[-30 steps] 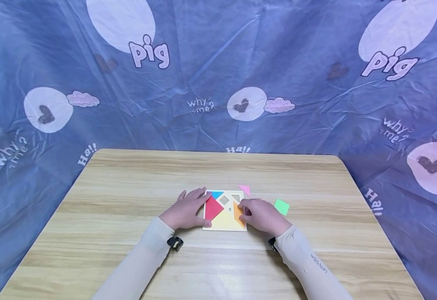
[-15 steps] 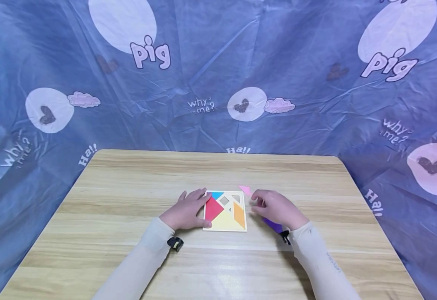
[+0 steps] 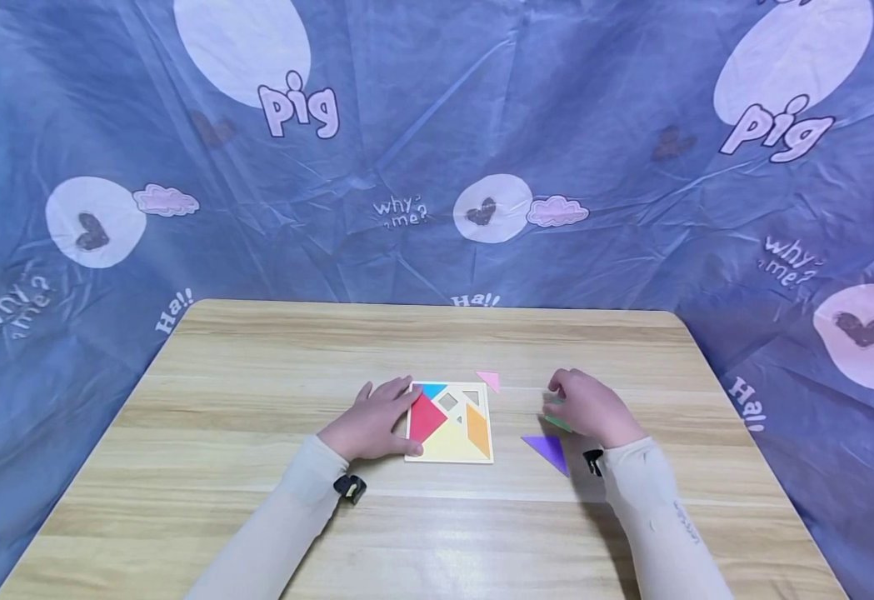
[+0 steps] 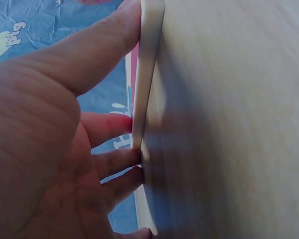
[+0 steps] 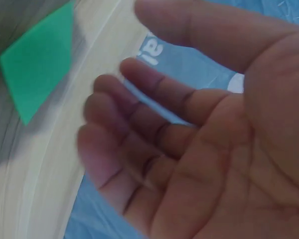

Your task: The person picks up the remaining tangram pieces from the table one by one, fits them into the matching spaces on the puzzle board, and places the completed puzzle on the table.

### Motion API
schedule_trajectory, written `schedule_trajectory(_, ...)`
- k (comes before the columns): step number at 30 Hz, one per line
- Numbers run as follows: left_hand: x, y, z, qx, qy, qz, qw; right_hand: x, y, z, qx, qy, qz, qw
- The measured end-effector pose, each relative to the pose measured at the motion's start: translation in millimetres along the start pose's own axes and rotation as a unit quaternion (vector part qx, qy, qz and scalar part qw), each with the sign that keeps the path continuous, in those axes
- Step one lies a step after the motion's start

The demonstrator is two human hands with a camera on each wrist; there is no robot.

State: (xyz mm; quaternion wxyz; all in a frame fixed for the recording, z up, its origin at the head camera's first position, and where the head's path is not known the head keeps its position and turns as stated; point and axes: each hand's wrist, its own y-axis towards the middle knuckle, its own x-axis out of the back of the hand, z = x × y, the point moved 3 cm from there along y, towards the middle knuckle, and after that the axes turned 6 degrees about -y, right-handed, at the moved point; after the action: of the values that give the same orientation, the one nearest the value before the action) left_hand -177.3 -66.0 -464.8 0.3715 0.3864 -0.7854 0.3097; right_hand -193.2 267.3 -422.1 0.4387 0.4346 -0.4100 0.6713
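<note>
A tangram board (image 3: 451, 459) lies on the table with red (image 3: 425, 417), yellow (image 3: 453, 443), blue (image 3: 433, 389) and orange (image 3: 478, 433) pieces in it. Several of its recesses show bare. My left hand (image 3: 369, 423) rests at the board's left side; in the left wrist view thumb and fingertips touch the board's edge (image 4: 147, 74). Over a green square piece (image 5: 42, 62) hovers my right hand (image 3: 590, 408), fingers loosely bent, nothing between them. It partly covers that piece in the head view.
A purple triangle (image 3: 549, 452) lies right of the board, in front of the green piece. Near the board's far right corner is a small pink triangle (image 3: 490, 381). A patterned blue cloth (image 3: 407, 258) hangs behind the wooden table (image 3: 257, 358).
My right hand has moved from the orange piece in the board rightward to above the green square, uncovering the purple triangle. My left hand has stayed at the board.
</note>
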Motion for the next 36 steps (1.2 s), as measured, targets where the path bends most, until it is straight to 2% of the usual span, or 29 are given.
schedule_trajectory(6, 0.0, -0.8, -0.2, 0.004, 0.004, 0.004, 1.0, -3.9, -1.0, -10.8, -0.052, -0.012, 0.044, 0.9976)
schedule_trajectory(10, -0.1, -0.7, 0.0, 0.004, 0.003, 0.004, 1.0, -5.1, -1.1, -13.0, -0.067, -0.018, 0.062, 0.9957)
schedule_trajectory(27, -1.7, 1.1, 1.4, 0.0, 0.002, 0.001, 1.0, -11.0, 2.3, -16.3, -0.074, -0.013, 0.068, 0.9949)
schedule_trajectory(36, -2.6, 0.0, 1.8, 0.004, 0.002, 0.002, 1.0, -14.0, 3.3, -18.4, -0.075, 0.009, 0.067, 0.9949)
